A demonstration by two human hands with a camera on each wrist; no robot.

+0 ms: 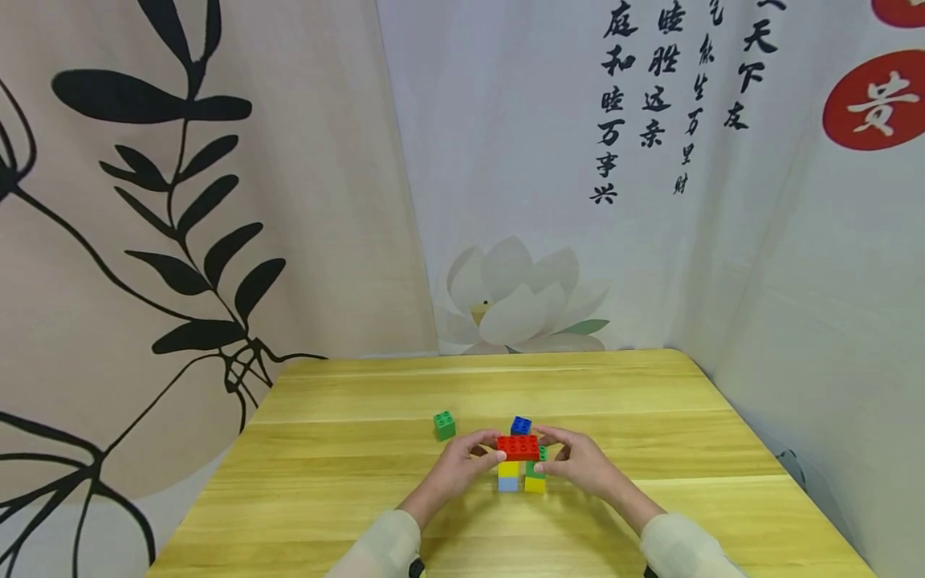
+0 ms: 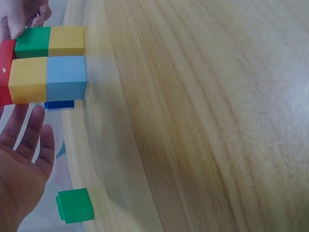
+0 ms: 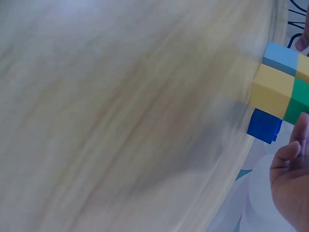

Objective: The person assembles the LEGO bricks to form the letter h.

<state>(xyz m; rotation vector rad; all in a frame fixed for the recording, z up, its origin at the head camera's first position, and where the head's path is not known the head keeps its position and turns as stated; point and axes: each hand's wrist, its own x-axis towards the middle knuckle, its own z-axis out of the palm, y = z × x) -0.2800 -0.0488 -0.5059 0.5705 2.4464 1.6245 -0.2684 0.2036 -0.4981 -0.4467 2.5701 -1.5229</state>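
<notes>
A red brick point(image 1: 518, 448) lies across the top of a small build. Below its left part stand a yellow brick point(image 1: 509, 469) and a light blue brick point(image 2: 66, 78). Beside them, a green brick point(image 2: 33, 41) sits on another yellow brick point(image 3: 272, 91). My left hand point(image 1: 460, 463) pinches the left end of the red brick, thumb in front and fingers behind. My right hand point(image 1: 584, 463) grips the green brick from the right, its thumb on the front face. Its index finger is near the red brick's right end; contact there is unclear.
A blue brick point(image 1: 520, 425) stands just behind the build. Farther left on the wooden table point(image 1: 347, 433) is a separate green brick point(image 1: 444, 425). A printed curtain point(image 1: 506, 201) hangs beyond the table's back edge.
</notes>
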